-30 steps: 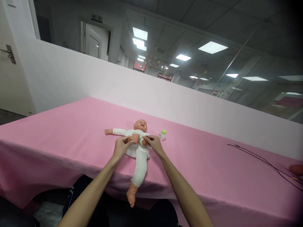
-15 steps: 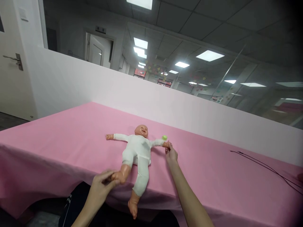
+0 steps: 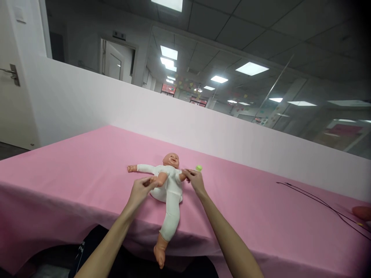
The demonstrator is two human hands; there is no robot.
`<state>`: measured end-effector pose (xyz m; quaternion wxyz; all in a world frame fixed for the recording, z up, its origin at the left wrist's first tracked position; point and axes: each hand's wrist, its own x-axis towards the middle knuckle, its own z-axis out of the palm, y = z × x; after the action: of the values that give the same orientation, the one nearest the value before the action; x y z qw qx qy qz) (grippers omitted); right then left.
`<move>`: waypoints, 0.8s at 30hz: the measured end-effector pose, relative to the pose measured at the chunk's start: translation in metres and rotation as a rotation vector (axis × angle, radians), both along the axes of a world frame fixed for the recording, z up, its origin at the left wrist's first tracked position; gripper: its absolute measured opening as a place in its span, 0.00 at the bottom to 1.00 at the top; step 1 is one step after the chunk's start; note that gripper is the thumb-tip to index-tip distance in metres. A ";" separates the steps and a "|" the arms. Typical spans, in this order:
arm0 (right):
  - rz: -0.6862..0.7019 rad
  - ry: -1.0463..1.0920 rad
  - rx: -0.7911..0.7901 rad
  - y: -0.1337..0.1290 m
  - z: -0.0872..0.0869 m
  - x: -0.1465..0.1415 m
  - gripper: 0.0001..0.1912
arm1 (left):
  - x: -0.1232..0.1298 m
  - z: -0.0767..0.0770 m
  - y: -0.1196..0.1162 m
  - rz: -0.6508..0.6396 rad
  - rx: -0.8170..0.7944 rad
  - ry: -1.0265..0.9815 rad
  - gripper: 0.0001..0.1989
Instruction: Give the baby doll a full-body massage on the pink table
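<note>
A baby doll [image 3: 169, 189] in a white suit lies on its back on the pink table [image 3: 87, 162], head away from me. My left hand [image 3: 140, 190] grips one bare doll foot and holds that leg bent up over the belly. My right hand [image 3: 195, 180] pinches the doll's hand, folding that arm in toward the chest. The other leg hangs over the table's near edge. A small bottle with a green cap [image 3: 198, 168] stands just behind my right hand, mostly hidden by it.
A thin black cable [image 3: 313, 195] runs across the right side of the table. An orange-pink object [image 3: 362, 212] sits at the far right edge. A low white wall [image 3: 220, 131] borders the table's far side. A door stands at the far left.
Half a second ago the doll's leg was stretched toward the table edge and its arm out sideways. Both hands have since drawn the leg and arm back in over the body.
</note>
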<state>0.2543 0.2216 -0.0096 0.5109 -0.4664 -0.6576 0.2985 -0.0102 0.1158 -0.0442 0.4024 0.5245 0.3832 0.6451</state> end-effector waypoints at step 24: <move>0.127 -0.251 0.129 -0.026 -0.013 -0.024 0.24 | 0.018 0.007 0.046 -0.036 -0.052 -0.069 0.18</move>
<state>0.2304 0.1955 -0.0225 0.4334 -0.4238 -0.7623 0.2267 0.0080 0.1622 -0.0371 0.4402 0.4983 0.3761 0.6453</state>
